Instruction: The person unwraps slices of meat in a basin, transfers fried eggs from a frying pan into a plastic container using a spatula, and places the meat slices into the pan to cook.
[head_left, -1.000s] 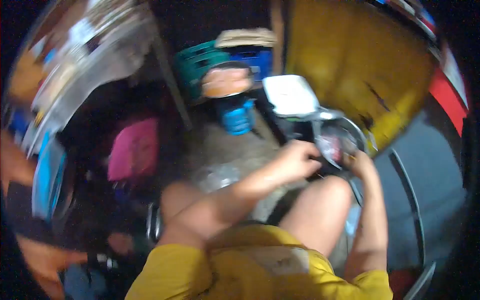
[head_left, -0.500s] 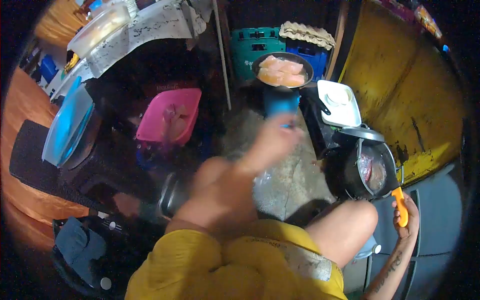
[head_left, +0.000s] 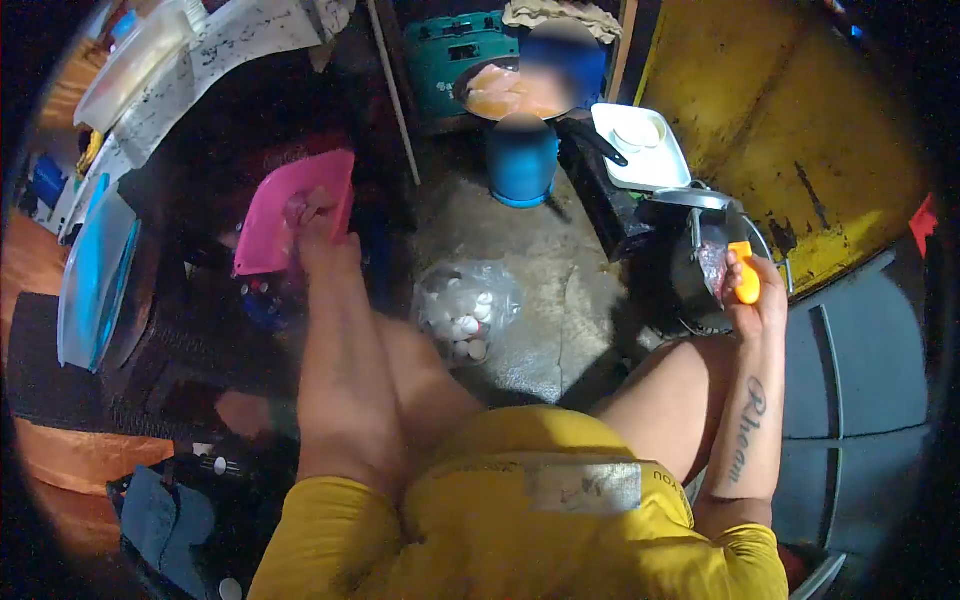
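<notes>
My left hand (head_left: 325,238) reaches into a pink basin (head_left: 258,232) on the left, with its fingers at the pale pinkish pieces (head_left: 312,203) inside. Whether they grip a piece cannot be made out. In my right hand (head_left: 757,298) is a yellow-orange handle (head_left: 743,275); any blade is hidden. That hand is raised beside a dark pot (head_left: 690,295) holding something wrapped in clear plastic (head_left: 712,268). Ahead of me, a black frying pan (head_left: 463,92) with several orange-pink fillets (head_left: 513,92) sits above a blue cylindrical container (head_left: 520,172).
A plastic bag (head_left: 465,310) of white round pieces lies on the concrete floor (head_left: 565,300) between my legs. At the right, a white tray (head_left: 668,172) holds a small bowl (head_left: 638,132). Green crates (head_left: 435,70) stand behind the pan. Blue-clear plastic containers (head_left: 95,285) are at far left.
My left hand has moved from near the pan, left into the pink basin. My right hand has risen with the orange handle to beside the pot. The view has shifted.
</notes>
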